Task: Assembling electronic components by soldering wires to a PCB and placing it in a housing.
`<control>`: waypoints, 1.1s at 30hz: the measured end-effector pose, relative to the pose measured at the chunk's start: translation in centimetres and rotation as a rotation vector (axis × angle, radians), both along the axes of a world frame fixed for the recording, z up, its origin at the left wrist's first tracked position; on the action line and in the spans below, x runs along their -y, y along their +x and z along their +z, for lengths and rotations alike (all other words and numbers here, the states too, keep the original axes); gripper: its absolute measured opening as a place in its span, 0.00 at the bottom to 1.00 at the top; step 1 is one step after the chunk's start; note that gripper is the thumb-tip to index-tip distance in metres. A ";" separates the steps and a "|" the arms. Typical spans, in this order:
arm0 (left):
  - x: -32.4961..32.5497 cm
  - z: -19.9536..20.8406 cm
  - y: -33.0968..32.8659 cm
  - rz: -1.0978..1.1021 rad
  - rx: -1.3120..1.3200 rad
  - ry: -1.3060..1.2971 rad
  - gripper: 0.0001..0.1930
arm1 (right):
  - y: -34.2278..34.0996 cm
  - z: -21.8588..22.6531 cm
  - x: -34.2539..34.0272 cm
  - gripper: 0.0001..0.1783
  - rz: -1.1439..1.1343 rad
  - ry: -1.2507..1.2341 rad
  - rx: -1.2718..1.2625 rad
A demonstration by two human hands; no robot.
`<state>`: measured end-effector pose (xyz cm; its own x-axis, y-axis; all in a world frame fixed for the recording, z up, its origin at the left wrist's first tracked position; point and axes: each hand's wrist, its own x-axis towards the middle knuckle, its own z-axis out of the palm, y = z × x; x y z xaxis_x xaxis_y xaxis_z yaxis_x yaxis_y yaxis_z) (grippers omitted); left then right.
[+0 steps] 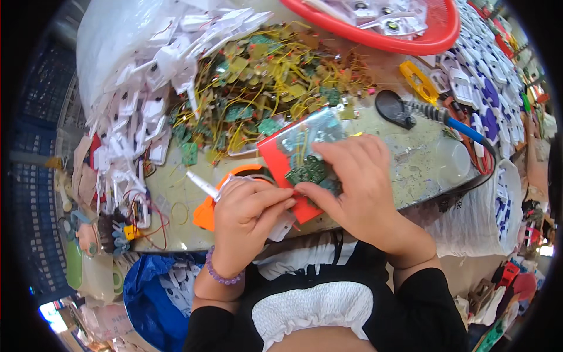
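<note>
My left hand (249, 211) is closed round a white plastic part. Its narrow pointed end (202, 186) sticks out past the knuckles. Thumb and forefinger pinch together at the red edge of a flat red tray (272, 154), on something too small to make out. My right hand (358, 188) grips a small green circuit board (309, 170) between thumb and fingers, over that tray. Shiny bits and yellow wires lie in the tray. An orange object (203, 216) lies partly hidden behind my left hand. A purple bead bracelet (221, 274) circles my left wrist.
Beyond my hands spreads a heap of wired circuit boards (240, 111). White plastic parts (138, 129) pile up at left. At right lie a blue-handled soldering iron (463, 129), a yellow tool (419, 82) and a translucent cup (453, 161). A red basket (375, 42) stands at the back.
</note>
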<state>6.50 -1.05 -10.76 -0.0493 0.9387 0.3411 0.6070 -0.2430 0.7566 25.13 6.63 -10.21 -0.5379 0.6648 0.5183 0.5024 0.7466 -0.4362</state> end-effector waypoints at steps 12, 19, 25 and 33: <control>-0.6 1.0 1.2 -0.012 0.018 -0.010 0.07 | 0.4 0.0 -0.5 0.33 0.139 -0.156 -0.165; -0.5 1.0 0.8 -0.044 0.080 -0.050 0.05 | 4.6 -5.6 0.7 0.24 -0.112 -0.135 -0.904; -0.4 1.1 1.2 0.025 0.087 -0.048 0.05 | 11.4 -4.9 -5.3 0.29 -0.606 -0.170 -1.005; -2.1 1.9 1.2 -0.083 -0.245 0.153 0.06 | 12.9 -3.3 -7.6 0.12 -0.621 -0.088 -0.849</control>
